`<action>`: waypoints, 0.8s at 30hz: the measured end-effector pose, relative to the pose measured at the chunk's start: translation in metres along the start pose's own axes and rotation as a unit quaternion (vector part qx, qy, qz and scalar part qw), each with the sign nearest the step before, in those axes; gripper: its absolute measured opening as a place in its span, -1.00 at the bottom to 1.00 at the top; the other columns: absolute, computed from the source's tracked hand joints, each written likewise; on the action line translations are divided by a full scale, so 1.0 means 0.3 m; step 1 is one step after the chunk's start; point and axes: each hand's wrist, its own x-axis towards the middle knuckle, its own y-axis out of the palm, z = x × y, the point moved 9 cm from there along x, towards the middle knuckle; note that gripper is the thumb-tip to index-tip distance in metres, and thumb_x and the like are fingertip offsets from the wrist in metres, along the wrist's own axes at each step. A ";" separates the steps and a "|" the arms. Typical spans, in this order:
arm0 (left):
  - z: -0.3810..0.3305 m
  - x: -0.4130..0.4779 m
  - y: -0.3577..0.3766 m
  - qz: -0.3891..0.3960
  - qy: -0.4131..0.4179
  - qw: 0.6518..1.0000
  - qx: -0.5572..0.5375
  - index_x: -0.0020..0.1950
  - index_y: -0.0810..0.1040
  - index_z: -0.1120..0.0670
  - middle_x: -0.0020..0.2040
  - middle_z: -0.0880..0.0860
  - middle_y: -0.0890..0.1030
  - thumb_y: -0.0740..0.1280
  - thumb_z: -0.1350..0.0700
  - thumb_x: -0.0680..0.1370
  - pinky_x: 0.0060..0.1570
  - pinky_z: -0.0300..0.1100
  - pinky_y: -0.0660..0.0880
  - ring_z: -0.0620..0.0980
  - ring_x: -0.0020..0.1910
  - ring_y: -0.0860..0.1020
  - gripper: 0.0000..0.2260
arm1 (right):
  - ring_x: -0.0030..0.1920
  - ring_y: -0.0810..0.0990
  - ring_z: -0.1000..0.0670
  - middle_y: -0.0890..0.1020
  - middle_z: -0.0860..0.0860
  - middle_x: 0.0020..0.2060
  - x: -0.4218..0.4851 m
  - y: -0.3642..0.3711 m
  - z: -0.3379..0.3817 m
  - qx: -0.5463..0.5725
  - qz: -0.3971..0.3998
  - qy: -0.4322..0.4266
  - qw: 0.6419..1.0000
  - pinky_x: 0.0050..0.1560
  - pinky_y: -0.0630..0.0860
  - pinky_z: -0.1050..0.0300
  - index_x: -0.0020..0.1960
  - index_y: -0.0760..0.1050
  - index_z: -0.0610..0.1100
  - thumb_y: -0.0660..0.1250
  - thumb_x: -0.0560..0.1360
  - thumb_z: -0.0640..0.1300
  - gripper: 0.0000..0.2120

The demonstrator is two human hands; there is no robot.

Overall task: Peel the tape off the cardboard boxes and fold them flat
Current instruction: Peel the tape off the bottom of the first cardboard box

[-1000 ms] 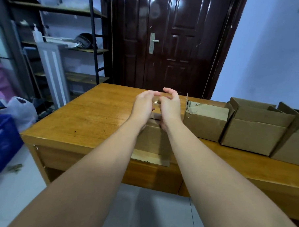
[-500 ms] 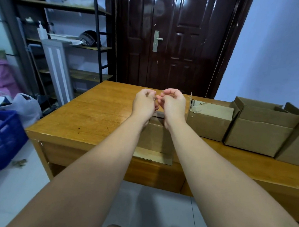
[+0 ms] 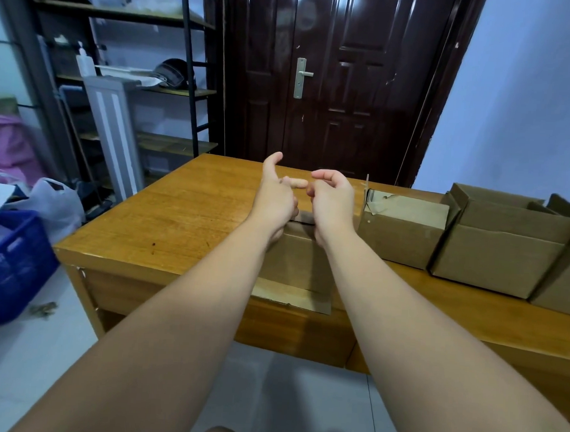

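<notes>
A brown cardboard box [image 3: 296,262] stands at the front edge of the wooden table [image 3: 179,217], and its lower flap [image 3: 293,298] hangs over the edge. Both of my hands hover just above its top. My left hand [image 3: 274,200] has its thumb up and its index finger stretched to the right. My right hand [image 3: 331,201] has curled fingers, their tips almost touching that index finger. I cannot make out any tape between the fingers. To the right stand three more boxes: one with torn tape [image 3: 397,233], an open one [image 3: 497,251] and one cut off by the frame [image 3: 565,283].
A blue crate [image 3: 10,266] and a white plastic bag [image 3: 52,202] sit on the floor to the left. Metal shelves [image 3: 184,90] stand behind them. A dark door [image 3: 332,80] is behind the table. The left half of the tabletop is bare wood.
My hands have risen slightly off the box top and drawn a little apart. The left hand went from pinching to thumb up with its index finger out.
</notes>
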 end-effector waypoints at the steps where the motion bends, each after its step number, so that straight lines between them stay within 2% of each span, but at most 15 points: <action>1: 0.001 0.000 -0.002 0.005 -0.003 1.000 -0.009 0.45 0.22 -0.07 0.10 0.06 0.56 0.06 0.40 0.59 -0.44 -0.28 0.41 -0.13 -0.42 0.41 -0.47 | -0.16 0.50 0.04 0.55 -0.03 -0.15 -0.002 0.001 0.004 -0.004 0.000 -0.004 1.000 -0.23 0.39 0.23 -0.12 0.49 -0.03 0.17 0.51 -0.32 -0.77; 3: -0.003 -0.002 -0.010 -0.007 0.004 1.000 -0.010 0.41 0.27 -0.08 0.24 0.05 0.44 0.05 0.48 0.54 -0.15 -0.24 0.54 -0.10 -0.12 0.52 -0.41 | -0.13 0.49 0.02 0.54 -0.02 -0.16 -0.006 0.005 0.012 -0.021 -0.001 -0.017 1.000 -0.24 0.38 0.23 -0.16 0.49 -0.03 0.17 0.51 -0.32 -0.76; 5: 0.000 0.001 -0.024 -0.031 0.009 0.999 -0.009 0.33 0.31 -0.12 0.35 0.05 0.36 0.04 0.49 0.53 0.19 -0.08 0.48 -0.04 0.21 0.44 -0.42 | -0.16 0.48 0.03 0.54 0.00 -0.20 -0.009 0.006 0.020 -0.032 0.001 -0.026 0.999 -0.25 0.37 0.24 -0.17 0.51 -0.06 0.18 0.50 -0.32 -0.78; 6: 0.003 0.004 -0.031 -0.043 0.007 0.999 -0.007 0.28 0.31 -0.16 0.40 0.04 0.32 0.03 0.48 0.53 0.27 0.00 0.44 -0.01 0.27 0.39 -0.43 | -0.18 0.48 0.04 0.53 0.02 -0.23 -0.011 0.005 0.022 -0.031 0.005 -0.027 0.999 -0.26 0.37 0.25 -0.17 0.52 -0.07 0.19 0.50 -0.32 -0.79; 8: 0.002 0.000 -0.040 -0.056 0.001 0.998 0.000 0.19 0.30 -0.20 0.43 0.03 0.27 0.05 0.47 0.51 0.29 0.10 0.42 0.06 0.31 0.39 -0.44 | -0.19 0.47 0.06 0.52 0.04 -0.26 -0.014 0.006 0.025 -0.024 0.014 -0.027 0.999 -0.24 0.38 0.26 -0.15 0.53 -0.10 0.20 0.50 -0.31 -0.81; 10: -0.001 -0.004 -0.035 -0.049 -0.004 0.999 -0.014 0.19 0.30 -0.14 0.38 0.06 0.35 0.10 0.43 0.52 0.26 0.10 0.45 0.14 0.27 0.45 -0.52 | -0.17 0.49 0.05 0.53 0.04 -0.27 -0.015 0.007 0.028 -0.022 0.022 -0.027 0.999 -0.20 0.40 0.25 -0.15 0.53 -0.11 0.21 0.50 -0.31 -0.82; 11: -0.002 -0.009 -0.027 -0.037 -0.009 0.999 -0.033 0.20 0.32 -0.08 0.29 0.09 0.44 0.14 0.38 0.54 0.20 0.06 0.47 0.14 0.21 0.51 -0.60 | -0.17 0.50 0.04 0.54 0.03 -0.28 -0.016 0.010 0.027 -0.019 0.025 -0.024 0.999 -0.19 0.42 0.24 -0.16 0.53 -0.11 0.21 0.50 -0.31 -0.82; 12: -0.010 -0.019 -0.015 -0.024 -0.006 0.998 -0.053 0.21 0.35 -0.01 0.14 0.10 0.53 0.18 0.32 0.56 0.12 0.02 0.52 0.11 0.09 0.58 -0.69 | -0.19 0.52 0.03 0.56 0.01 -0.28 -0.016 0.012 0.025 -0.015 0.025 -0.021 0.999 -0.19 0.45 0.21 -0.19 0.53 -0.10 0.21 0.50 -0.30 -0.81; 14: -0.032 -0.029 -0.004 -0.017 0.022 0.999 -0.035 0.16 0.46 0.11 -0.13 0.05 0.59 0.22 0.14 0.61 -0.06 -0.04 0.59 -0.02 -0.19 0.61 -0.85 | -0.20 0.56 -0.01 0.59 -0.05 -0.25 -0.015 0.011 0.019 -0.007 0.020 -0.014 1.000 -0.21 0.52 0.13 -0.23 0.52 -0.08 0.22 0.51 -0.28 -0.80; 16: -0.031 -0.023 -0.005 -0.030 0.045 0.999 0.009 0.03 0.55 0.15 -0.27 0.02 0.58 0.18 0.03 0.64 -0.28 -0.16 0.57 -0.11 -0.39 0.54 -0.77 | -0.21 0.56 -0.01 0.59 -0.07 -0.23 -0.017 0.007 0.017 -0.011 0.018 -0.011 1.000 -0.23 0.54 0.15 -0.23 0.51 -0.08 0.21 0.53 -0.25 -0.79; 18: -0.026 -0.014 -0.011 -0.050 0.046 0.997 0.024 -0.06 0.55 0.10 -0.34 0.00 0.52 0.15 0.07 0.65 -0.43 -0.25 0.42 -0.13 -0.46 0.43 -0.77 | -0.19 0.52 0.04 0.58 -0.04 -0.23 -0.018 0.006 0.022 -0.023 0.019 -0.020 0.999 -0.20 0.49 0.20 -0.19 0.52 -0.10 0.21 0.54 -0.25 -0.82; 20: -0.025 -0.007 -0.018 -0.068 0.050 0.995 0.045 -0.12 0.54 0.03 -0.32 -0.01 0.48 0.12 0.11 0.65 -0.34 -0.24 0.40 -0.09 -0.36 0.42 -0.75 | -0.18 0.49 0.05 0.55 0.00 -0.24 -0.017 0.006 0.024 -0.025 0.019 -0.023 0.999 -0.15 0.47 0.19 -0.15 0.54 -0.13 0.22 0.54 -0.25 -0.85; 22: -0.039 -0.011 -0.004 -0.063 0.066 0.994 0.057 -0.21 0.51 0.03 -0.34 -0.04 0.45 0.07 0.05 0.67 -0.17 -0.18 0.41 -0.08 -0.27 0.43 -0.67 | -0.18 0.49 0.04 0.55 0.01 -0.24 -0.014 0.007 0.024 -0.025 0.020 -0.022 0.999 -0.13 0.48 0.16 -0.15 0.54 -0.13 0.21 0.54 -0.24 -0.84; 24: -0.046 -0.017 0.017 -0.038 0.063 0.995 0.065 -0.26 0.50 0.06 -0.40 -0.06 0.42 -0.01 -0.06 0.67 -0.19 -0.19 0.38 -0.12 -0.35 0.41 -0.55 | -0.18 0.50 0.04 0.56 -0.01 -0.23 -0.011 0.008 0.020 -0.028 0.020 -0.019 0.999 -0.12 0.49 0.15 -0.17 0.54 -0.13 0.20 0.54 -0.24 -0.82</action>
